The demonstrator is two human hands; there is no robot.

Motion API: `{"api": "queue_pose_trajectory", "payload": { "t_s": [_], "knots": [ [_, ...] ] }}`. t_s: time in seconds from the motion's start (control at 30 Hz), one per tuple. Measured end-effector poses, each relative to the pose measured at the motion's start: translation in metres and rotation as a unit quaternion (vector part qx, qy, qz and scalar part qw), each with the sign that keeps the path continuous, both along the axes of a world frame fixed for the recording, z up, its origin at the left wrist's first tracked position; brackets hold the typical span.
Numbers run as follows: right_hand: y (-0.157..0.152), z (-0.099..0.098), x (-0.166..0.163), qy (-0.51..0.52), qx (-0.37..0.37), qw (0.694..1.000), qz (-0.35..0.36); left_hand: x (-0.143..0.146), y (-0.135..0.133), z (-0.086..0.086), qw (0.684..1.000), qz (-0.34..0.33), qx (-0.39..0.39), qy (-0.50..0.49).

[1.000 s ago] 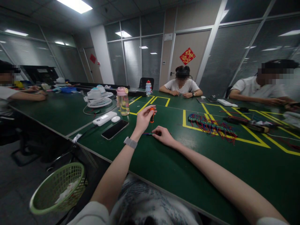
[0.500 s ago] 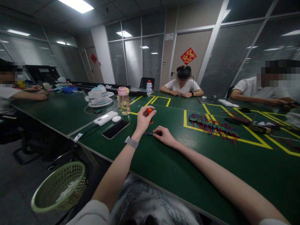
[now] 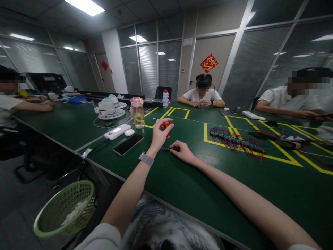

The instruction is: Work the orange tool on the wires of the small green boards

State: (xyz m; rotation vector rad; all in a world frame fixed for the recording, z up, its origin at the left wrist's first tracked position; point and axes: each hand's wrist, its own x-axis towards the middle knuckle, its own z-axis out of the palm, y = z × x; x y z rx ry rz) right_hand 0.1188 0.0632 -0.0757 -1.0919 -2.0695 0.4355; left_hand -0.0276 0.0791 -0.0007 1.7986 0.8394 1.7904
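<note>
Left hand [image 3: 159, 132] has loosened on screwdriver [image 3: 167, 124]; right hand [image 3: 182, 152] pinches board [image 3: 166, 149].

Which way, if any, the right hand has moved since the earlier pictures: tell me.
No: against the yellow tape, the right hand keeps its place, with no clear shift either way.

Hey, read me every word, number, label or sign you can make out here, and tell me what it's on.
"招财进宝", as best I can read the stylised gold characters: red diamond sign on the door.
Too small to read: pale wall plate beside that door.
Too blurred to read: label on the white device.
Too blurred to read: print on the pink-lidded bottle.
</note>
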Motion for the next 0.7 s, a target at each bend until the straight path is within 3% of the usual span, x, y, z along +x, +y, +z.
{"api": "queue_pose_trajectory", "payload": {
  "t_s": [0.1,0.23,0.3,0.4,0.57,0.63,0.7],
  "knots": [
    [-0.0005,0.0004,-0.0003,-0.001,0.001,1.0,-0.001,-0.001,-0.0014,0.0018,1.0,0.021,0.015,0.018],
    [-0.0018,0.002,0.0,-0.003,-0.002,1.0,-0.001,0.0012,-0.0019,0.0043,0.991,-0.12,-0.045,-0.036],
    [-0.0019,0.0024,0.0003,-0.004,-0.004,1.0,-0.003,0.002,-0.001,0.0041,0.985,-0.148,-0.068,-0.063],
    [-0.001,0.0018,0.0004,-0.005,-0.002,1.0,-0.002,0.0007,0.001,0.002,0.988,-0.108,-0.07,-0.079],
    [-0.0002,0.0007,0.0007,-0.001,-0.003,1.0,0.006,-0.0026,0.0009,0.0006,0.999,0.031,-0.018,-0.018],
    [-0.0011,0.0013,0.0007,0.003,-0.007,1.0,0.007,-0.0015,-0.0002,0.0017,0.999,0.029,-0.015,-0.01],
    [-0.002,0.0021,0.0007,0.004,-0.008,1.0,0.007,0.0009,-0.0005,0.0026,0.998,-0.035,-0.041,-0.032]
  ]
}}
